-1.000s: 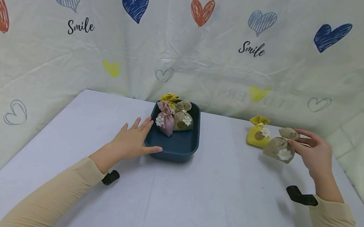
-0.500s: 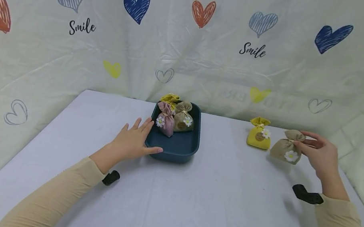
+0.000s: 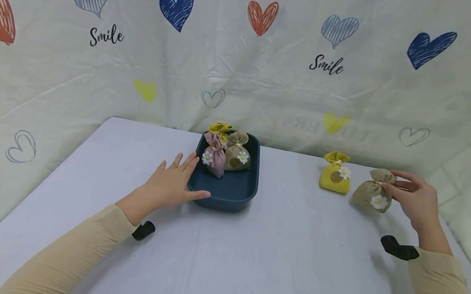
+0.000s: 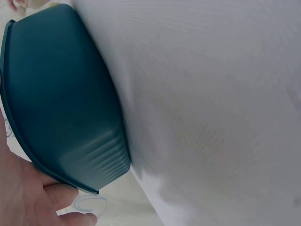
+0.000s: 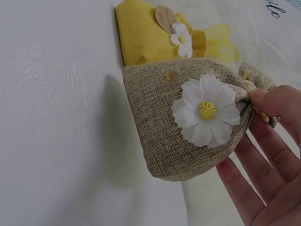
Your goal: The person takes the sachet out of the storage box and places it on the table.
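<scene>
While a yellow cloth pouch (image 3: 220, 128) sits half-hidden, my spread left hand (image 3: 169, 182) touches its blue oblong tub (image 3: 221, 203). My right (image 3: 418, 203) pinches a beige pouch (image 3: 368, 193).

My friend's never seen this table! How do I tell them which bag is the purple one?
On the white table, find the dark tub that the left hand touches. Inside, at the left, just in front of a yellow bag, is the purple bag with a white flower. The tan bag beside it has one too, but only this bag is purple.
</scene>
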Available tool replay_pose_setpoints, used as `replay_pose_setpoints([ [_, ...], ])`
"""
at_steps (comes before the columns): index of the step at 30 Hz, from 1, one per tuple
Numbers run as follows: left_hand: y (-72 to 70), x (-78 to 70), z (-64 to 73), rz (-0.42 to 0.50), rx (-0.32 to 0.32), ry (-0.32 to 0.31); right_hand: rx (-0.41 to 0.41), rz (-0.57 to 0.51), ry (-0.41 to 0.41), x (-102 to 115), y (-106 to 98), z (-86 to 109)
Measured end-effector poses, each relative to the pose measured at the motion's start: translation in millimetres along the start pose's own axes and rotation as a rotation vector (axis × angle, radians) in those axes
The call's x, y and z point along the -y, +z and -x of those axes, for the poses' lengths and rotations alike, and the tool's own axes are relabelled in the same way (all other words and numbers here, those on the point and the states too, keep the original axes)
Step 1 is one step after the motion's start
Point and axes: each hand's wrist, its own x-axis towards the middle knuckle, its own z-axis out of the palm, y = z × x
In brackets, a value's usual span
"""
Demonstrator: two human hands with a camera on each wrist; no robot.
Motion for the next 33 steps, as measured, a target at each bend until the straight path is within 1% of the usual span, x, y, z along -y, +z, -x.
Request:
replay_pose_setpoints([
  [10,0.1,0.2,-0.7,-0.001,-0.001,0.002,0.017,-0.047,-0.011,-13,-4,-9.7],
  [16,0.1,0.5,-1.7,-0.014,-0.004,0.007,0.034,-0.008,0.009,-17,-6,-13.8],
  [21,1.2,1.1,-2.8,-0.015,-0.002,0.003,0.064,-0.022,0.028,-19,-9,-16.9],
  [26,2.3,0.8,-3.5,-0.013,0.006,-0.002,0.062,-0.008,0.041,-23,-9,-18.6],
  [29,2.2,0.9,-3.6,-0.015,0.007,-0.002,0.061,-0.031,0.044,-27,-8,-19.9],
  [33,0.7,0.5,-3.7,-0.016,0.005,-0.002,0.058,-0.090,0.038,-31,-8,-21.2],
])
